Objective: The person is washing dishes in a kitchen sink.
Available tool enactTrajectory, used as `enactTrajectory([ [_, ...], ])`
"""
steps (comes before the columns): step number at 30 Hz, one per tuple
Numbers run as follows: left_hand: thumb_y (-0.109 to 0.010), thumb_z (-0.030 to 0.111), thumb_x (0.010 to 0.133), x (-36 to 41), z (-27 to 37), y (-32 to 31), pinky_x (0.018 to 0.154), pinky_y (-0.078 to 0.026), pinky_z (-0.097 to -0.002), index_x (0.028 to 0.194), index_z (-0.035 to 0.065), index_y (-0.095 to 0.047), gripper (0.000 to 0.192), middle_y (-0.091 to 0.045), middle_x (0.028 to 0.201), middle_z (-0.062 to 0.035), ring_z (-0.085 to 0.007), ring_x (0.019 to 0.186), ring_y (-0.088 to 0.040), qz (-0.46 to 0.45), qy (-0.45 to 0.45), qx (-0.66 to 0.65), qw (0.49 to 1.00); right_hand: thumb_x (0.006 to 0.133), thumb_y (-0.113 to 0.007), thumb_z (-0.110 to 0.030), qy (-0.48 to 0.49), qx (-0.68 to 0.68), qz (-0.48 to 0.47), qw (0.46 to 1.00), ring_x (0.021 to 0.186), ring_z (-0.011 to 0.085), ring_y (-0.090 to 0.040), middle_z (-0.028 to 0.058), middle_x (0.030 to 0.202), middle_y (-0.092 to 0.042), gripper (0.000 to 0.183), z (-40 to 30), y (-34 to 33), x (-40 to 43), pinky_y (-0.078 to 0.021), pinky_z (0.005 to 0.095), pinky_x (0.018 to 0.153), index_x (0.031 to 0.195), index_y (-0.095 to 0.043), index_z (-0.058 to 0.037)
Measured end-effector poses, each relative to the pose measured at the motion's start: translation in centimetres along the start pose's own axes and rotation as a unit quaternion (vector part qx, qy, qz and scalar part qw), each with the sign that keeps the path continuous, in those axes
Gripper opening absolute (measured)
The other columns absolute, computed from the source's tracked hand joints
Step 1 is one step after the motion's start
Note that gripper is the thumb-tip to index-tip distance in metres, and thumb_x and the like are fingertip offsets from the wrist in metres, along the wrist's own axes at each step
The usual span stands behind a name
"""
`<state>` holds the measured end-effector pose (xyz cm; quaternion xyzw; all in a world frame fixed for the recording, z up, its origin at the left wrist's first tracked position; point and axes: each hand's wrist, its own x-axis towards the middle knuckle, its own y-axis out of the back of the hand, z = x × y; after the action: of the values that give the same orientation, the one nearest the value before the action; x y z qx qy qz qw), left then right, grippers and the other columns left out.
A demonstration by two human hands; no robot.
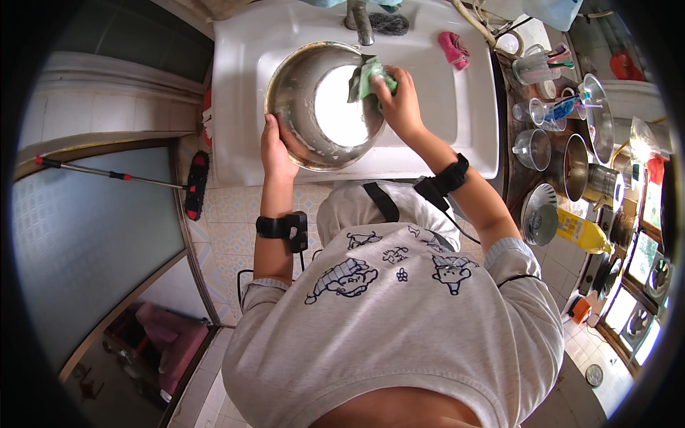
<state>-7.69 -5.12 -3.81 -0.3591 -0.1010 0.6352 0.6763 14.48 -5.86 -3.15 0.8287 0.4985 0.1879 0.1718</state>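
Observation:
A round stainless steel basin [299, 80] with whitish suds on its inner wall is tilted over the front left of a white sink [476, 128]. My left hand [278, 152] grips its lower left rim, thumb on the inside edge. In my right hand [398, 99] is a green cloth [372, 77], with a darker greyish part, pressed at the basin's upper right rim; the fingers are slightly blurred. A metal faucet [364, 27] rises behind the basin. Beside it lies a dark mesh scourer [389, 24], and a pink cloth [455, 51] rests at the sink's right.
A counter on the right holds a cup with toothbrushes [535, 64], a clear cup [532, 150], stacked bowls [539, 214], a metal pot [575, 166] and a yellow bottle [583, 231]. A long-handled brush [197, 184] stands left of the sink.

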Motion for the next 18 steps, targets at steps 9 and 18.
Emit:
enactTrajectory([
  [9,-0.037,0.041,0.09,0.9,0.4,1.2,0.092,-0.036,-0.0364,0.122,0.0025,-0.037,0.05,-0.044,0.122,-0.0092,-0.0214,0.11,-0.043,0.013,-0.032,0.023,0.999,0.078,-0.059,-0.032,0.162,-0.015,-0.188,0.969,0.111,0.0315,-0.041,0.0169,0.124,-0.043,0.046,-0.4,2.9,0.9,-0.0313,0.0378,0.095,0.11,-0.054,0.0001],
  [18,-0.044,0.039,0.088,0.4,0.5,0.4,0.085,-0.041,-0.0318,0.116,-0.0011,-0.043,0.049,-0.05,0.112,-0.0083,-0.0171,0.1,-0.049,0.028,-0.033,0.022,0.999,0.085,-0.052,-0.021,0.029,0.091,-0.211,0.973,0.078,0.0181,-0.056,0.011,0.099,-0.056,0.023,-0.3,4.1,1.0,-0.0454,0.0292,0.071,0.097,-0.061,-0.004],
])
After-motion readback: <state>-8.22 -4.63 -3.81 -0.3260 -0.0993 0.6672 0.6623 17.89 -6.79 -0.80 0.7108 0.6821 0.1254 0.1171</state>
